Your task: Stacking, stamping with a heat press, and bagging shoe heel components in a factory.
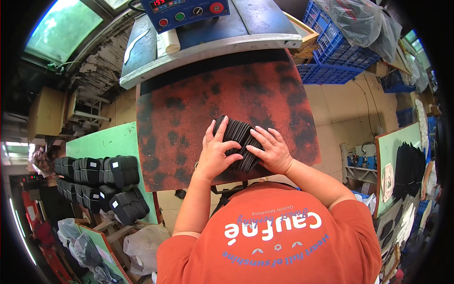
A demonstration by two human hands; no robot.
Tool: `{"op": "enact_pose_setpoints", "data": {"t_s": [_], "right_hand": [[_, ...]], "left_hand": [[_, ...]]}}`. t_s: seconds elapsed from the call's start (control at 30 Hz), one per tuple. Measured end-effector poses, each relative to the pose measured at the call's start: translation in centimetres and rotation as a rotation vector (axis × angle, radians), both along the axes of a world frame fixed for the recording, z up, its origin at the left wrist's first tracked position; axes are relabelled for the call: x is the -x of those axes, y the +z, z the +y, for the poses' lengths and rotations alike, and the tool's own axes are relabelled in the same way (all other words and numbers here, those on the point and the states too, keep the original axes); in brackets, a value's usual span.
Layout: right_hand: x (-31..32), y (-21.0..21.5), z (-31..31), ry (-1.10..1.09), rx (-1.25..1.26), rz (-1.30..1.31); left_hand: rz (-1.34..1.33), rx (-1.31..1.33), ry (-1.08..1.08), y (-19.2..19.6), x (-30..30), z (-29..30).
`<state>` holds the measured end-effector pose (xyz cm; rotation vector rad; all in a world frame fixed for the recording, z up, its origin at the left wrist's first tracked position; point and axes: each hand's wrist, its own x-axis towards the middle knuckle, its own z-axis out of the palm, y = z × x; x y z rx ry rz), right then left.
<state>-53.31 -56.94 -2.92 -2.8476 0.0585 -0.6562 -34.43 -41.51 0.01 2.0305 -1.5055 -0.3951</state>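
A stack of thin black pads stands on edge on the red, dark-blotched board in front of me. My left hand grips its left side, with fingers along the far end and the thumb lying across the near part. From the right, my right hand presses on the stack, its fingers bent over the top edges. Between the two thumbs the stack splits into two slightly skewed groups. What the pads are exactly I cannot make out.
Beyond the board stands a machine with a metal-edged plate and a blue control box. Tied black bundles fill a green table at left. Blue crates stand far right; black pieces hang on a panel at right.
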Motion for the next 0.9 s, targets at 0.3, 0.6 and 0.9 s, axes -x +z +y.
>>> {"op": "enact_pose_setpoints", "data": {"t_s": [0.3,0.6,0.9], "right_hand": [[1.0,-0.4,-0.5,0.037,0.03,0.051],[2.2,2.6,-6.5,-0.018,-0.076,0.144],[-1.4,0.0,-9.6,-0.231,0.147,0.061]], "left_hand": [[-0.045,0.026,0.09,0.1,0.5,-0.4],[0.0,0.053,0.136,-0.5,-0.5,-0.5],[0.01,0.048,0.157,-0.6,-0.3,-0.6]]}}
